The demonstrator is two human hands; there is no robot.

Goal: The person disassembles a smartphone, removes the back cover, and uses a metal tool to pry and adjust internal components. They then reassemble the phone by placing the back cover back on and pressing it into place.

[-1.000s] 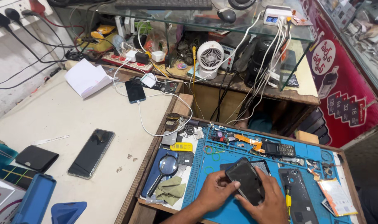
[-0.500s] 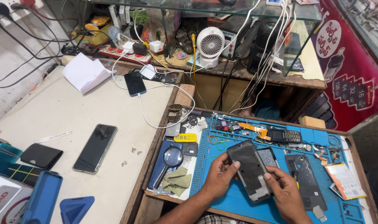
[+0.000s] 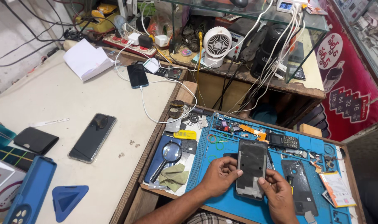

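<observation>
Together both hands (image 3: 247,182) grip a phone frame (image 3: 251,168) above the blue mat (image 3: 230,203), magnifier (image 3: 169,154) nearby

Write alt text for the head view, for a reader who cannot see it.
Two hands, left hand and right hand, hold a dark phone upright over a blue repair mat strewn with small parts and tools. A magnifying glass lies left of the mat, another phone lies flat on the pale table, and a small white fan stands behind.

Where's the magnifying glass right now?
In the head view, the magnifying glass lies left of the blue repair mat, just below the yellow tool and to the left of the left hand.
</observation>
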